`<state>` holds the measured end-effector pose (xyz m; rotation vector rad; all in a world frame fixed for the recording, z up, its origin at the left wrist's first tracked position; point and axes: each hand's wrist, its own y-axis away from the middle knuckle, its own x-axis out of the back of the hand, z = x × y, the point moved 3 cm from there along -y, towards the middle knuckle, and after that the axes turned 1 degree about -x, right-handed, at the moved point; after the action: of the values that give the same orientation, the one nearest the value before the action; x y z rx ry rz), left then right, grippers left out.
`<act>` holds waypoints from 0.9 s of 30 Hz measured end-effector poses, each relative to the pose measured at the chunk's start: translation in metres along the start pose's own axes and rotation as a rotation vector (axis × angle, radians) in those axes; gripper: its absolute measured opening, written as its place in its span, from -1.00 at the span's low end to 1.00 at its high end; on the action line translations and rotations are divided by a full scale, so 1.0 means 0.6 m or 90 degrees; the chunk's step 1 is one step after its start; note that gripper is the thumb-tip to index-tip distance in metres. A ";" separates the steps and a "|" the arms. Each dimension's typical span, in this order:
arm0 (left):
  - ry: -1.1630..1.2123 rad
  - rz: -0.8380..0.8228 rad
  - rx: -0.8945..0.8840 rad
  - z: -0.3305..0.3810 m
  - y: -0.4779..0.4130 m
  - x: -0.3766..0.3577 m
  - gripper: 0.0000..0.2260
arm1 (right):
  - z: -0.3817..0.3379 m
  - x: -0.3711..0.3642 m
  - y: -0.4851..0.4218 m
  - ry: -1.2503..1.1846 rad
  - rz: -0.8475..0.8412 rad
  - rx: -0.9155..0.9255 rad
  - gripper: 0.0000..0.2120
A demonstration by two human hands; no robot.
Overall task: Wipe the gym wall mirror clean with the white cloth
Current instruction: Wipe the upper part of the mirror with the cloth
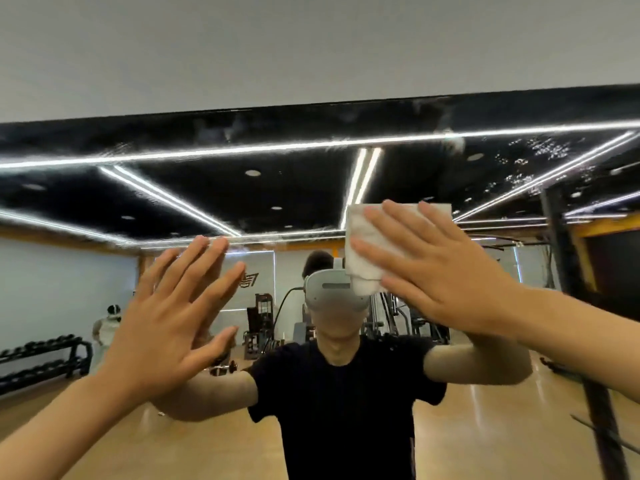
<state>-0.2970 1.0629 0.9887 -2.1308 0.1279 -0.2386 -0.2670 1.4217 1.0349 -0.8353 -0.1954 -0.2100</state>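
The wall mirror (214,188) fills the view below a grey wall band, its top edge running across the upper part. Smears and droplet marks show near its upper right. My right hand (440,268) lies flat with straight fingers on the folded white cloth (362,251), pressing it against the glass right of centre. My left hand (166,323) is spread flat with straight fingers at the glass on the left; contact with its reflection seems likely. The mirror reflects a person in a black shirt wearing a headset.
The reflection shows a dumbbell rack (41,358) at the left, weight machines (263,323) in the middle distance, a dark rack post (568,271) at the right, another person (107,323) far left, a wooden floor and ceiling light strips.
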 end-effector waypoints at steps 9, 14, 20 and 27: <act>0.000 -0.033 0.001 0.000 0.000 0.002 -0.29 | 0.147 0.064 -0.175 -0.051 0.074 -0.242 -0.43; 0.017 -0.034 0.053 0.023 -0.006 0.005 -0.27 | 0.034 0.025 -0.103 -0.033 0.083 -0.197 -0.42; 0.042 -0.008 0.011 0.123 -0.055 0.012 -0.37 | 0.051 0.020 -0.038 -0.028 0.017 -0.116 -0.42; -0.006 -0.050 -0.136 0.223 -0.100 -0.028 -0.31 | 0.075 0.022 -0.011 -0.019 0.021 -0.118 -0.43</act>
<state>-0.2838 1.2084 0.9669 -2.3520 0.0663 -0.2714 -0.2600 1.4499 1.0722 -1.0250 -0.1913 -0.1866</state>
